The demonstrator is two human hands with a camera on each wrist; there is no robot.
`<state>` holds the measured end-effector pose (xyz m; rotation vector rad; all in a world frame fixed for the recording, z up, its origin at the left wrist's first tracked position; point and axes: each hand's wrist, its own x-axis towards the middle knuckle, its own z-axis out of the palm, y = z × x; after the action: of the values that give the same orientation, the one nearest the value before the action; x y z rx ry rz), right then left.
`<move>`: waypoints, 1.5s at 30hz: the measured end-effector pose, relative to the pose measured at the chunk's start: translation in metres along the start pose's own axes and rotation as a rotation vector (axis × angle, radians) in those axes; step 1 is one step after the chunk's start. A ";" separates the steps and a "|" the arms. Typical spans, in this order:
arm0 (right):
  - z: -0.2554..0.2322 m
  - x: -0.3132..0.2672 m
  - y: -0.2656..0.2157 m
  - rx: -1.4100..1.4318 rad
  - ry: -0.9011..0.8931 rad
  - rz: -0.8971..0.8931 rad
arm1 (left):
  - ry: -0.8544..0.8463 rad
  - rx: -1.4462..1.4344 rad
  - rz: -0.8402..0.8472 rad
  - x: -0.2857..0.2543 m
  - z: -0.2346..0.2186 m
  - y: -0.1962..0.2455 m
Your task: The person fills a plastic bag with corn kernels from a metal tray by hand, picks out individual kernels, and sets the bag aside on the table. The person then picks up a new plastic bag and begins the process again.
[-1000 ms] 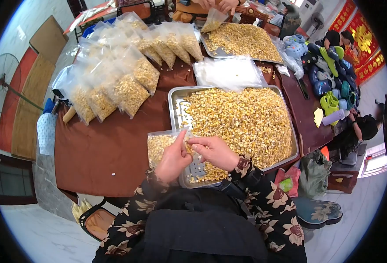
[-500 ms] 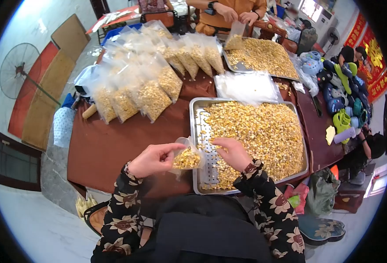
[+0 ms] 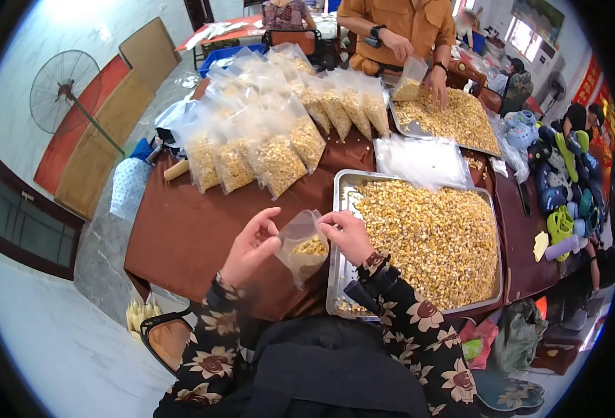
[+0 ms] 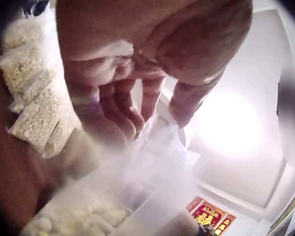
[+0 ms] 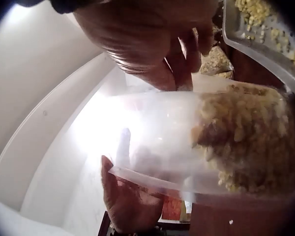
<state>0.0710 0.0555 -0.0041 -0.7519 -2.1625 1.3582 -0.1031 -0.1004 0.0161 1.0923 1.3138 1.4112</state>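
Observation:
A clear plastic bag with corn kernels in its lower part hangs in front of me, left of the metal tray. My right hand pinches the bag's upper edge between thumb and fingers. Beside the bag's other side is my left hand, its thumb and forefinger apart. In the left wrist view, the left fingertips are right by the bag's mouth. The right wrist view shows the bag stretched across, kernels at one end. Loose corn kernels heap in the tray.
Several filled bags of corn stand at the back left of the brown-covered table. A stack of flat plastic bags lies behind my tray. Beyond it, another person works at a second corn tray. Shoes pile at right.
The bag lay on the table, then was lifted upright with kernels inside. The left hand has let go of its edge and spread; the right hand came from the tray to grip the bag.

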 end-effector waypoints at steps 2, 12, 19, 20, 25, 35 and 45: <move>0.002 -0.003 -0.002 -0.051 0.110 0.000 | 0.276 -0.062 0.190 -0.010 0.022 -0.008; 0.017 -0.009 0.002 0.054 0.336 0.035 | 0.609 0.536 0.323 -0.020 0.068 -0.040; 0.012 -0.010 0.007 0.073 0.408 0.017 | 0.717 0.587 0.469 -0.005 0.057 -0.031; 0.008 -0.009 0.005 0.073 0.412 0.014 | 0.715 0.587 0.473 -0.003 0.055 -0.029; 0.003 -0.004 0.021 0.069 0.375 0.089 | 0.719 0.295 0.220 -0.003 0.031 -0.057; 0.006 0.011 0.048 0.398 0.191 0.186 | 0.349 -0.058 0.121 0.029 0.001 -0.097; 0.008 0.021 0.059 0.368 0.275 0.317 | 0.400 -0.179 0.080 0.052 0.008 -0.094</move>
<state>0.0619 0.0855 -0.0591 -1.0879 -1.5691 1.6381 -0.1024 -0.0447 -0.0760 0.7740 1.3958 1.8370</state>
